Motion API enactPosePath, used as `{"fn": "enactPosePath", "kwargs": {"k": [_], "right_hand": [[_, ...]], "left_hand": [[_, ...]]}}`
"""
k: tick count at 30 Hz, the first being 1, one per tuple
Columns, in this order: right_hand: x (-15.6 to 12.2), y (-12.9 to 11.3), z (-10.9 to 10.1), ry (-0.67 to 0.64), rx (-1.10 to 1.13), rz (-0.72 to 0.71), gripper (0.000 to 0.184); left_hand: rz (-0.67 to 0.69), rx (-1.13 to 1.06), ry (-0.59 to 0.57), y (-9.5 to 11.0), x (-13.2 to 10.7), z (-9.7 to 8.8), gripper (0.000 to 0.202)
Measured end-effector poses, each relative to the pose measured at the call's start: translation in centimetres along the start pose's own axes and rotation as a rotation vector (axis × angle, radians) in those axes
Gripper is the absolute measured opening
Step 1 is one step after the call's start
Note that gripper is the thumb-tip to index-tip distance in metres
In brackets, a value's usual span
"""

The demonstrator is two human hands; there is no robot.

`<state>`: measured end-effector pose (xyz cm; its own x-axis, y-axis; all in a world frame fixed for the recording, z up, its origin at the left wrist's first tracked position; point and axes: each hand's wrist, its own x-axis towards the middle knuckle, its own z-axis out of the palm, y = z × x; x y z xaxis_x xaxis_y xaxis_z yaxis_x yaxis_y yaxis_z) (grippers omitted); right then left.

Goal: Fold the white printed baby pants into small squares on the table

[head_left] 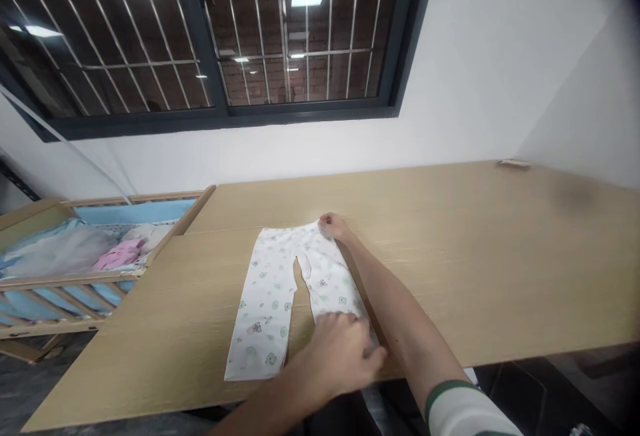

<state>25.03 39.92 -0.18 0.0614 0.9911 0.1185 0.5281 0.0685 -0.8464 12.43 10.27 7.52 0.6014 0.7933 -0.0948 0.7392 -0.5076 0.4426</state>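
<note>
A pair of white baby pants (265, 296) with small green and brown prints lies spread flat, waistband away from me and legs toward me. My right hand (333, 225) is closed in a pinch on the right corner of the waistband. Crossing in front of me, my left hand (345, 349) is at the lower end of the right pant leg. Its fingers are curled over the cloth, somewhat blurred, and they hide that leg's hem. The left leg of the pants rests untouched.
The pants lie near the front edge of a wide, light-wood table (475, 256). At the left stands a wooden crib (55, 286) with blue lining, holding a pink cloth (120, 254). A small flat object (514, 164) is at the back right corner. Behind is a barred window (300, 113).
</note>
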Motion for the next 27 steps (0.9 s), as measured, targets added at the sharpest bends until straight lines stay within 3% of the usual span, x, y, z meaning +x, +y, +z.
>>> {"fn": "enactPosePath", "kwargs": {"k": [2,6,11,14,21,27], "right_hand": [[-0.1,0.0,-0.3,-0.005,0.011,0.000,0.010],[-0.3,0.0,-0.7,-0.001,-0.001,-0.005,0.013],[-0.1,0.0,-0.4,0.017,-0.019,0.024,0.014],[-0.1,-0.9,-0.6,0.021,-0.030,0.048,0.016],[-0.8,-7.2,-0.2,0.015,-0.054,0.026,0.025],[-1.1,-13.2,4.8,-0.019,-0.158,-0.059,0.025]], "left_hand": [[-0.024,0.010,-0.038,1.1,0.0,1.7,0.039],[-0.098,0.014,-0.020,0.9,0.9,3.2,0.036],[-0.083,0.006,-0.011,0.3,0.9,2.8,0.026],[-0.114,-0.082,0.051,0.0,0.0,2.2,0.029],[-0.193,-0.419,0.252,-2.1,-5.5,0.3,0.041],[-0.351,-0.425,0.423,-5.6,-10.7,-0.1,0.043]]}}
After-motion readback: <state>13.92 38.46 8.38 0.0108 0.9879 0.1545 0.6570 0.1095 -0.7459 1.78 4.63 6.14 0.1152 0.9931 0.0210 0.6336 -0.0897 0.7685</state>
